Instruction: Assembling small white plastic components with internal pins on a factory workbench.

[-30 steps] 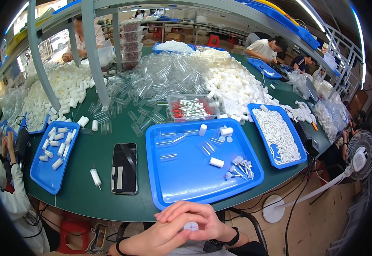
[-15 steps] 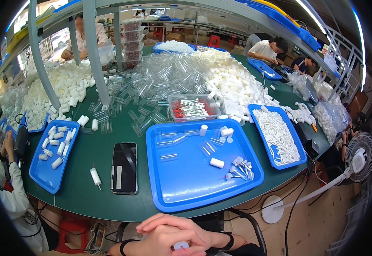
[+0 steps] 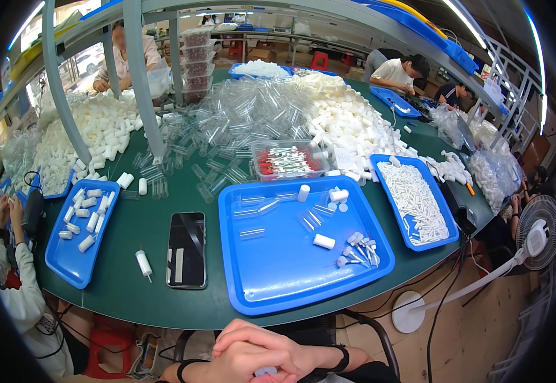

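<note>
My left hand [image 3: 238, 365] and my right hand [image 3: 284, 348] are clasped together in front of the table's near edge. The right hand's fingers lap over the left, and both are closed around a small round whitish piece [image 3: 266, 371]; most of it is hidden. Beyond them lies a large blue tray [image 3: 278, 268]. In it are clear plastic tubes [image 3: 252, 233], a white cylinder [image 3: 324, 241] and a cluster of white discs on dark stems [image 3: 361, 250]. A phone [image 3: 186, 250] and a white cylinder with thin wire ends [image 3: 143, 263] rest left of the tray.
A narrow blue tray [image 3: 67, 258] of white cylinders stands left, another blue tray [image 3: 415, 241] of small white sticks right. Heaps of clear tubes [image 3: 252, 115] and white cylinders [image 3: 348, 121] fill the back. Grey shelf posts [image 3: 142, 83] rise from the table. Several people work nearby.
My clasped hands have shifted slightly, and the round piece shows less between the fingers. At the far left, a neighbour's hands have moved a little. The trays' contents look the same.
</note>
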A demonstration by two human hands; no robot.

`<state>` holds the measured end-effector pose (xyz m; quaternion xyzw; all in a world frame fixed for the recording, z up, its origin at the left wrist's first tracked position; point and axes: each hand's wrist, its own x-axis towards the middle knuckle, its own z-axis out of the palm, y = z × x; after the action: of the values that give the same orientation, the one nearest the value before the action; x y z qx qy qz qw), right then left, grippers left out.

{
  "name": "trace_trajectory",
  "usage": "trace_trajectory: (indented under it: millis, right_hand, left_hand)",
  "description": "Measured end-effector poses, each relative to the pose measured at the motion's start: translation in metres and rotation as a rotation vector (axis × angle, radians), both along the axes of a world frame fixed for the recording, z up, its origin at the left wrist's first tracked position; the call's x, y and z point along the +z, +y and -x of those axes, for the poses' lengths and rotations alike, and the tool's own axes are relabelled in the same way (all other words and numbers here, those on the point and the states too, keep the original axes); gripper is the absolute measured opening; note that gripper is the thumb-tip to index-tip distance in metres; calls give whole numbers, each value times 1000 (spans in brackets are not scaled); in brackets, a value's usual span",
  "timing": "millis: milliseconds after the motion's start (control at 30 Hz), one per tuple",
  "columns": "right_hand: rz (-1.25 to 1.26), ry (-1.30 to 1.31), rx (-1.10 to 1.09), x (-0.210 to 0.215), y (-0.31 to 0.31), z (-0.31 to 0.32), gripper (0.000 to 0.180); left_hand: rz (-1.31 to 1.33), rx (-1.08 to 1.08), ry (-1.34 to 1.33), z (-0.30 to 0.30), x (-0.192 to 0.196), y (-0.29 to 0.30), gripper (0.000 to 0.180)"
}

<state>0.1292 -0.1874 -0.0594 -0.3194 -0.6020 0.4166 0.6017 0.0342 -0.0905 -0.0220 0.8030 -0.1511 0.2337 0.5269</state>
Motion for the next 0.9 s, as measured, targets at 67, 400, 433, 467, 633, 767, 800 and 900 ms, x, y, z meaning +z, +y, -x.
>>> trace_trajectory:
  millis: [67, 400, 433, 467, 633, 767, 800, 900]
  right_hand:
    - [-26, -44, -3, 1, 0, -1, 60]
    - [-95, -140, -75, 16, 1, -9, 54]
    - [-71, -120, -60, 15, 2, -11, 56]
    - [-59, -105, -29, 17, 0, -8, 57]
    - [7, 220, 26, 27, -7, -8, 50]
    - [151, 187, 115, 35, -11, -27, 63]
    - [151, 185, 116, 38, -11, -28, 63]
    - [171, 170, 94, 43, -12, -28, 63]
  left_hand:
    - [5, 5, 7, 1, 0, -1, 33]
    - [46, 14, 32, 0, -1, -3, 33]
    - [52, 10, 34, -3, -2, -2, 33]
    - [48, 22, 30, 3, 3, -5, 33]
    - [211, -7, 98, 9, 12, -14, 48]
    - [196, -9, 203, 9, 9, -8, 31]
    - [113, -60, 208, 8, 14, -4, 32]
    - [-44, -104, 159, 5, 12, 0, 32]
